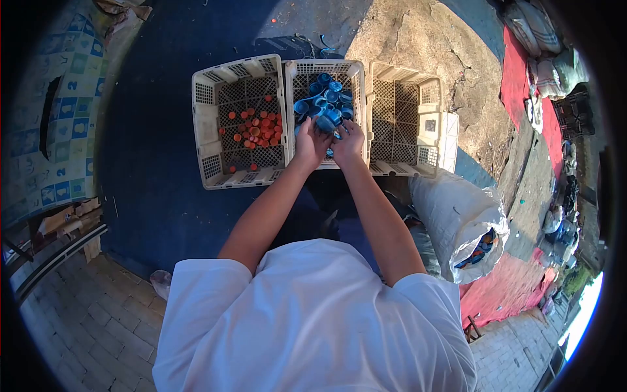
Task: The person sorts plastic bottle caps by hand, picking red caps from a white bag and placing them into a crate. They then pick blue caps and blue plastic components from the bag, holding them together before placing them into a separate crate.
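Dark blue matting [153, 130] is laid around the crates. Orange caps [264, 128] are held in the left crate [204, 124]; blue caps [332, 98] are heaped in the middle crate [324, 63], apparently handled by the loosely cupped left hand [312, 145] and right hand [349, 140]. Whether any are gripped cannot be told; lifting would call for closer fingers. Rightward, a third crate [395, 111] and a sack [450, 212] of mixed caps [481, 248] are seen.

Shiny blue plastic caps [332, 97], heaped at mixed angles in the middle crate [360, 91]
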`<state>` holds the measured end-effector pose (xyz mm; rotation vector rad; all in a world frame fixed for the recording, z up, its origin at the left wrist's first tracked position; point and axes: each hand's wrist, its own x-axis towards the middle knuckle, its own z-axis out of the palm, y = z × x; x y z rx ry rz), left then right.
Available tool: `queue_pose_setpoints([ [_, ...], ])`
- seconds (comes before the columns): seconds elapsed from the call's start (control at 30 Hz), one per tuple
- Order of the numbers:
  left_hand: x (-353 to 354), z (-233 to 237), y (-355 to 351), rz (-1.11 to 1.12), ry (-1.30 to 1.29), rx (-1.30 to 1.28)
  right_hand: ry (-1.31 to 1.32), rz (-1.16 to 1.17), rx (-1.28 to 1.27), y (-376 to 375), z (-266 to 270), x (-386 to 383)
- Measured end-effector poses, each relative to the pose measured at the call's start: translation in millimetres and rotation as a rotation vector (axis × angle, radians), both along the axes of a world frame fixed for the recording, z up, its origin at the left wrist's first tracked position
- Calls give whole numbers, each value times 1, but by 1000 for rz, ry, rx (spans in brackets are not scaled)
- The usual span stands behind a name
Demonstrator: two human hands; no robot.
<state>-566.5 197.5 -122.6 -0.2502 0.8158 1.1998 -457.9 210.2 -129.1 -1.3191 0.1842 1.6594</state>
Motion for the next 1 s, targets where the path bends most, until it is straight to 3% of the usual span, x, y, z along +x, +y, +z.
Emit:
queue_pose_setpoints([
  [0.37,-11,-6,6,-63,61,-65,-11,29,-4,1,-4,-3],
  [0.47,-16,-3,1,-137,52,-79,-39,120,-18,-4,6,2],
  [0.57,-28,-4,-9,-268,158,-90,-115,418,42,-18,6,21],
  [0.7,-51,-31,-33,-281,143,-39,-175,436,27,-51,-6,65],
  [0.73,-48,-11,-34,-262,190,-115,-320,496,-21,-60,0,76],
  [0.83,-51,-11,-35,-292,81,-93,-636,598,-24,-100,-5,113],
  [1.0,-14,-7,-20,-466,38,91,-647,290,-76,-187,-5,162],
])
